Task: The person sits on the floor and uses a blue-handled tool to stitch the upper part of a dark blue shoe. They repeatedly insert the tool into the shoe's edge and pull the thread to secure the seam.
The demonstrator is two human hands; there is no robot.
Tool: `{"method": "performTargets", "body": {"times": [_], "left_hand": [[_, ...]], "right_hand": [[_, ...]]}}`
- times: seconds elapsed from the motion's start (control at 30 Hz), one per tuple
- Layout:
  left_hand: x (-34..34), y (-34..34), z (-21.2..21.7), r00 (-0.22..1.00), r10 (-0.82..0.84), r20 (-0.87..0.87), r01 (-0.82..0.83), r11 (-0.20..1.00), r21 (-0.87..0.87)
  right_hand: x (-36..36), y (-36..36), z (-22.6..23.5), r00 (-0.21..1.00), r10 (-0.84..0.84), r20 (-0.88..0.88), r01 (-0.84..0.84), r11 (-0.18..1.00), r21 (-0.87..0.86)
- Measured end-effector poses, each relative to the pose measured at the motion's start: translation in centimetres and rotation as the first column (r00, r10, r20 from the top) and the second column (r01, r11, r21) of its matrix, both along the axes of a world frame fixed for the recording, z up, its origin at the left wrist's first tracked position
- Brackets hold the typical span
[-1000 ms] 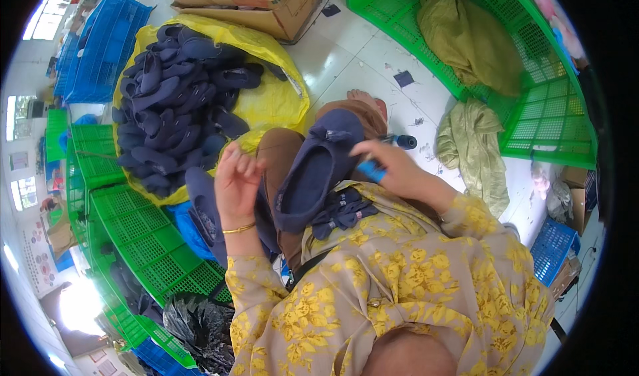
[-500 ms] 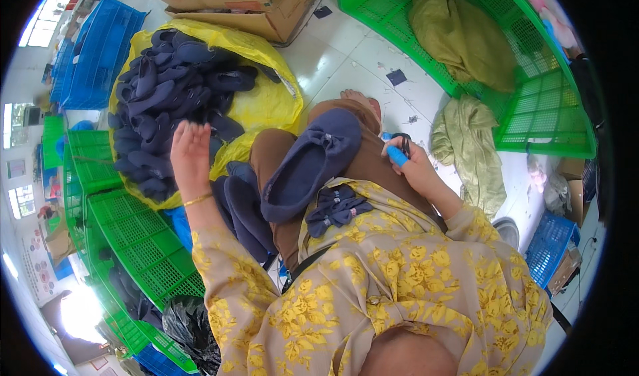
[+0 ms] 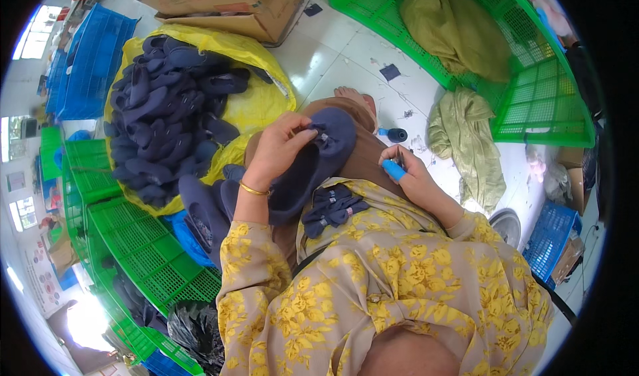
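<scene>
A dark blue slipper (image 3: 293, 193) lies across my lap, toe pointing away from me. My left hand (image 3: 276, 151) reaches over it, thumb and fingertips pinched at the small bow (image 3: 323, 138) on its toe. My right hand (image 3: 414, 176), a blue wrap on one finger, is closed around what look like small dark scissors (image 3: 399, 156), mostly hidden by the fingers. It is held apart from the slipper, above my right thigh. Several loose dark blue bows (image 3: 331, 209) lie bunched on my lap. More slippers (image 3: 203, 209) rest beside my left leg, partly behind my left forearm.
A yellow sack (image 3: 263, 103) full of dark blue slippers (image 3: 160, 109) stands at the front left. Green crates (image 3: 143, 243) line the left side; another green crate (image 3: 539, 113) holds olive cloth at the right. A cardboard box (image 3: 219, 3) stands ahead. A dark spool (image 3: 397, 135) lies on the floor.
My left hand has come from beside the slipper pile, rightward onto the bow, its fingers now pinched. The slippers by my left leg have shifted left. My right hand has hardly moved.
</scene>
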State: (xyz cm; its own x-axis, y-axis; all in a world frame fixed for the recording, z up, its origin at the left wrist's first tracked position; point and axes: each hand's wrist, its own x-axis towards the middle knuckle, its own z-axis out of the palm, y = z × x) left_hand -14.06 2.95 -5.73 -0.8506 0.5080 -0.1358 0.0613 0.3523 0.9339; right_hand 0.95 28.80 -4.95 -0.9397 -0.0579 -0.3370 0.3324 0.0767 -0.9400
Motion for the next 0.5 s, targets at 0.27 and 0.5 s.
{"method": "performTargets", "body": {"times": [0.27, 0.5], "left_hand": [[1.7, 0.5, -1.7, 0.981, 0.13, -0.145, -0.135, 0.99, -0.028], [2.5, 0.7, -2.1, 0.972, 0.218, -0.088, -0.219, 0.976, 0.004]], "right_hand": [[5.8, 10.0, -6.5, 0.73, -0.398, 0.556, 0.654, 0.642, -0.4], [25.5, 33.6, -12.0, 0.031, -0.771, 0.637, 0.982, 0.143, 0.126]]}}
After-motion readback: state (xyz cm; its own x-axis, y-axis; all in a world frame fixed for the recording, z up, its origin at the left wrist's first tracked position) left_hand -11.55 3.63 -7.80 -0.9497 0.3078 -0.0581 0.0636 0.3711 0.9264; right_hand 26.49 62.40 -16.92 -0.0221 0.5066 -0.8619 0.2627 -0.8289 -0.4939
